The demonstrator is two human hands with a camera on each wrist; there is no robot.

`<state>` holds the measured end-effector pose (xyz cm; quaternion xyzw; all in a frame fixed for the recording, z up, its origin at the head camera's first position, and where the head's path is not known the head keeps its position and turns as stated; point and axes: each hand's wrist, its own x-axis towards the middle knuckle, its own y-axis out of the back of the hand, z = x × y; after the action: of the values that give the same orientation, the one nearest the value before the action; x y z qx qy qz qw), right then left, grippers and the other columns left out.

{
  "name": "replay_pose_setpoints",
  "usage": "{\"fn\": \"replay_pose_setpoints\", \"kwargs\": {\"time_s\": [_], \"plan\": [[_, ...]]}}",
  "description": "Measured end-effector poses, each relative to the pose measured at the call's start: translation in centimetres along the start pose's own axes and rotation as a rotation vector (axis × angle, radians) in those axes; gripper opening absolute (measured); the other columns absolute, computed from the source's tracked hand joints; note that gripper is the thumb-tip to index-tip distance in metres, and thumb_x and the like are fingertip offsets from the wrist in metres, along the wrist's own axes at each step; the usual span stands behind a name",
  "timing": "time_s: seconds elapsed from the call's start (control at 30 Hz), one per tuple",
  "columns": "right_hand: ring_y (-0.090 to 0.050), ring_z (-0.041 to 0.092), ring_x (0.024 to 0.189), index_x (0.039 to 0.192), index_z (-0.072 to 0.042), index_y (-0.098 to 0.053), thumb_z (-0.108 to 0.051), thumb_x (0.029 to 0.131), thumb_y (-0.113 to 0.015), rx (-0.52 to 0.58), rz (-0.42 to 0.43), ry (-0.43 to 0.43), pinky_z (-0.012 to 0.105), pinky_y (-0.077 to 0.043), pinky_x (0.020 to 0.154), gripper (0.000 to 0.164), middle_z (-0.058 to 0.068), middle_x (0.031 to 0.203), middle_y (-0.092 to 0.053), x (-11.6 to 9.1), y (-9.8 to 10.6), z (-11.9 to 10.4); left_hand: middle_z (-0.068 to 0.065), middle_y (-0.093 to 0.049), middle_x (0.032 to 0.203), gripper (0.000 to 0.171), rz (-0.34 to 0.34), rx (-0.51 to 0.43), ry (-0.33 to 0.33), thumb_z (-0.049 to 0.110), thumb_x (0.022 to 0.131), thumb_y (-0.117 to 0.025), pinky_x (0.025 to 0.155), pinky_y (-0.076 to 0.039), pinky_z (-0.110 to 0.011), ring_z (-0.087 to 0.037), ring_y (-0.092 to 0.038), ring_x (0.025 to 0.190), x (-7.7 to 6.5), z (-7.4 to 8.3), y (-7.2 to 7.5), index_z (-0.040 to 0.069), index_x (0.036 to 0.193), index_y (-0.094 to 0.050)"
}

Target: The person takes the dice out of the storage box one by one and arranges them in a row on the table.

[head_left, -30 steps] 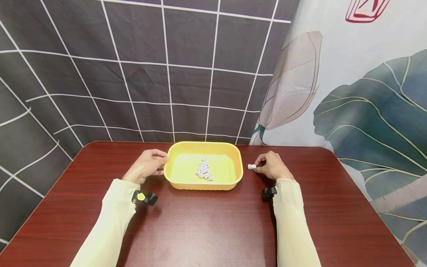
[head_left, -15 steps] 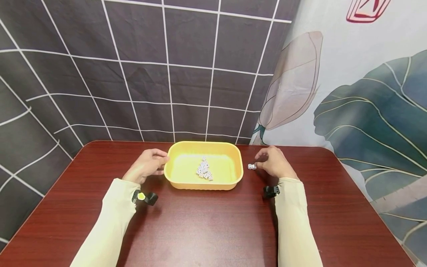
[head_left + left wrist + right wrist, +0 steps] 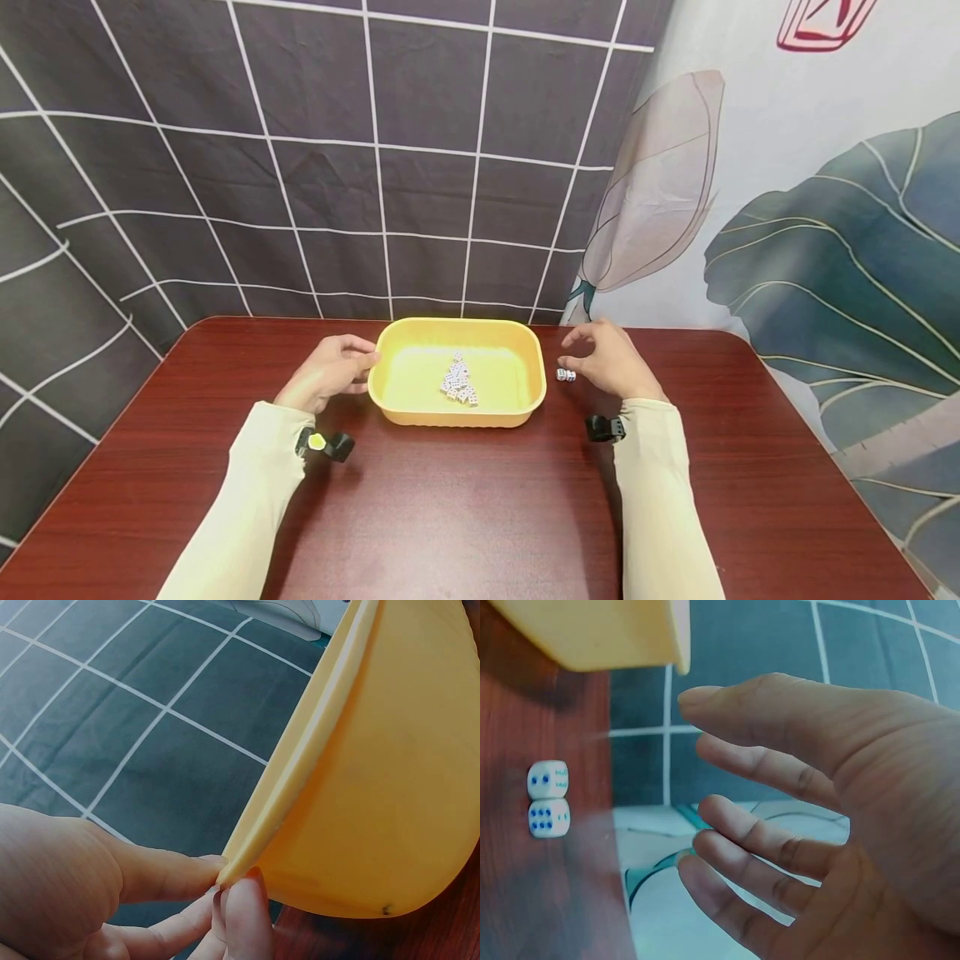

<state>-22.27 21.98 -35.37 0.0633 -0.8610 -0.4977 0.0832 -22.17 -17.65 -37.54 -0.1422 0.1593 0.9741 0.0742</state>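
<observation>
A yellow plastic basin (image 3: pixel 405 408) stands on the table, with a small heap of white dice (image 3: pixel 458 383) inside it. My left hand (image 3: pixel 330 372) pinches the basin's left rim between thumb and fingers; the left wrist view shows the thumb (image 3: pixel 176 874) against the rim. To the right of the basin, two white dice (image 3: pixel 548 799) with blue dots sit side by side on the tabletop. My right hand (image 3: pixel 609 360) hovers over and beside these dice, fingers parted and holding nothing.
The reddish-brown wooden table (image 3: pixel 450 517) ends at the back against a dark grid-patterned cloth (image 3: pixel 427 200). A pale curtain with lotus prints (image 3: pixel 660 233) hangs at the right. Small black cameras sit on both wrists.
My right hand has let go of the right-hand die of the pair, lifted, and shifted slightly away and back towards the basin. The left hand and basin have not moved.
</observation>
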Motion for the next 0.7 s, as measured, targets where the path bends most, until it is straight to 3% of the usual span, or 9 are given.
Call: {"fn": "replay_pose_setpoints", "kwargs": {"time_s": [0.4, 0.7], "plan": [[-0.058, 0.036, 0.109, 0.108, -0.005, -0.075, -0.019, 0.086, -0.079, 0.03, 0.014, 0.064, 0.053, -0.049, 0.098, 0.026, 0.017, 0.111, -0.066, 0.0, 0.0, -2.4, -0.01, -0.066, 0.101, 0.036, 0.001, 0.004, 0.001, 0.01, 0.102, -0.058, 0.071, -0.062, -0.023, -0.011, -0.063, 0.08, 0.0, 0.1, -0.1, -0.008, 0.133, -0.051], [-0.067, 0.034, 0.106, 0.104, -0.006, -0.073, -0.018, 0.084, -0.081, 0.098, 0.007, 0.082, 0.049, -0.055, 0.091, 0.025, 0.017, 0.11, -0.065, 0.2, -0.7, -4.2, -0.01, -0.066, 0.101, 0.036, -0.001, -0.005, -0.001, 0.01, 0.102, -0.059, 0.069, -0.061, -0.022, -0.011, -0.063, 0.08, 0.0, 0.0, -0.1, -0.008, 0.132, -0.051]]}}
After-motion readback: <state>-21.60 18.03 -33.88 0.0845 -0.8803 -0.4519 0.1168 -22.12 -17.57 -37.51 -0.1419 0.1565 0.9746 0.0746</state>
